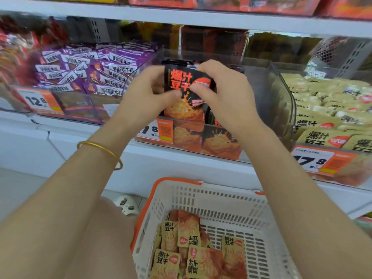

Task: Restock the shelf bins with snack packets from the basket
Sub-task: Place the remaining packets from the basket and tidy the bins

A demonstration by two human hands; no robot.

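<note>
**Black packets held at the middle bin**

Both hands, left [147, 95] and right [225, 95], grip a stack of black snack packets [185, 91] over the clear middle bin [281, 93], which holds more. The white basket [211, 200] below holds tan packets [199, 252]. Neighbouring bins hold purple packets [84, 69] and beige packets [330, 101].

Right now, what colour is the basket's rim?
Orange; the basket rim shows best in the head view.

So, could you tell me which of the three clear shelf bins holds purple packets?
The leftmost bin, piled with purple packets; the middle bin holds black packets, the right bin tan packets.
</note>
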